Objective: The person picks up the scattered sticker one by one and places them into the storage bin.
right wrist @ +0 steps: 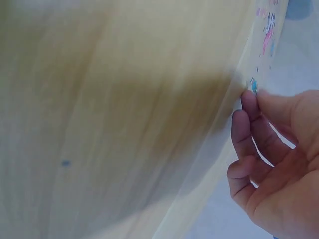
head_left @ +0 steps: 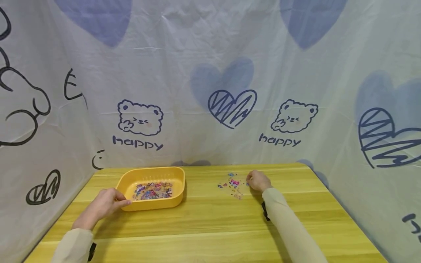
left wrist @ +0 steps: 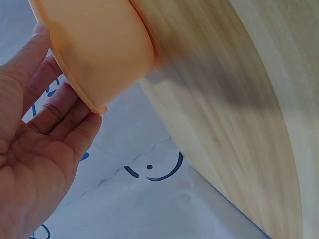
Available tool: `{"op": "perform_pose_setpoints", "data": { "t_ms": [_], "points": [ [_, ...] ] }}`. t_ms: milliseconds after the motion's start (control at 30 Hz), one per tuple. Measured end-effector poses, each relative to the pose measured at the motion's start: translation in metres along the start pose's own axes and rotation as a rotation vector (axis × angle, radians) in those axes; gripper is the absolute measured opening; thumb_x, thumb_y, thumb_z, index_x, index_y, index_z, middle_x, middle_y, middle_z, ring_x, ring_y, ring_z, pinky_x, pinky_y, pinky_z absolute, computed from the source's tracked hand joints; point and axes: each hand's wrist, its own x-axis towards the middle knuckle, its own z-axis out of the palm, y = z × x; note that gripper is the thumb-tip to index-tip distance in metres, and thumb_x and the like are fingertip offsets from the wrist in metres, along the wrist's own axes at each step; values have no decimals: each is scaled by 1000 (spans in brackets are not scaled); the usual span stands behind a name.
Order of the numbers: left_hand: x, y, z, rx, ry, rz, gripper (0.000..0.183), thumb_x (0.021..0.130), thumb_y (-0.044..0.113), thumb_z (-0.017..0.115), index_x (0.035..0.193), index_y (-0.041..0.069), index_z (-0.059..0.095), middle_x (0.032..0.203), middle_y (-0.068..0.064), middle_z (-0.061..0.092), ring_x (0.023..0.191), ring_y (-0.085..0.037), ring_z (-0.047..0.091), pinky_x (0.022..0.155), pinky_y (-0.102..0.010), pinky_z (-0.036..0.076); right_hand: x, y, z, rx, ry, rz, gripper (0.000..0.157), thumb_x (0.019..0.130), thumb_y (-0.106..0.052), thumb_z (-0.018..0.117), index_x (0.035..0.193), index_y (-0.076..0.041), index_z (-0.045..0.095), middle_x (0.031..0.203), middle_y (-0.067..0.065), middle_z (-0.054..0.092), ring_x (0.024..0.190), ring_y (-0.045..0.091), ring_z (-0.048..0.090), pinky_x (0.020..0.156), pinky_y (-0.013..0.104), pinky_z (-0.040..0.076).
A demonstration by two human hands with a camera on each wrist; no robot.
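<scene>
My left hand (head_left: 104, 205) grips the near left corner of a yellow plastic basin (head_left: 151, 204), thumb over the rim and fingers curled beneath it. In the left wrist view, that hand (left wrist: 45, 119) holds the lip of the basin (left wrist: 99, 45). Many small colourful flat pieces (head_left: 154, 190) lie inside the basin. To its right, a loose patch of similar pieces (head_left: 234, 183), pink, blue and orange, is scattered on the table. Beside this patch, my right hand (head_left: 259, 180) has thumb and forefinger together at a small blue piece (right wrist: 254, 85), pinching it; the other fingers are loosely bent.
The yellow wood-grain table (head_left: 204, 226) reaches back to a white cloth backdrop (head_left: 184, 87) printed with hearts and bears. Cloth also hangs at the left and right sides. A small dark speck (right wrist: 66, 163) shows on the tabletop in the right wrist view.
</scene>
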Motion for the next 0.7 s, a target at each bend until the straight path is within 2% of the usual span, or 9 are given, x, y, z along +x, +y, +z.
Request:
{"op": "perform_pose_setpoints", "data": {
  "t_ms": [133,333,700],
  "points": [
    [-1,0,0,-3,4,3,21,89,28,73,77,10,76,72,-2,64,64,-14,43,55,-24,34,0,2,-1,26,31,-1,21,97,-13,58,109,-5,73,114,15,70,104,32,64,91,51,50],
    [-1,0,1,-13,-1,-11,21,89,27,73,79,9,77,72,-2,64,64,-14,44,55,-24,35,0,2,-4,49,61,-23,18,94,-16,65,106,-8,75,109,11,72,99,28,65,88,48,52],
    [0,0,-1,2,1,0,24,89,31,72,79,9,76,72,-1,63,64,-14,44,55,-24,33,-1,-9,-9,186,111,-5,20,96,-18,61,108,-7,73,108,10,72,98,26,64,93,48,49]
  ]
}}
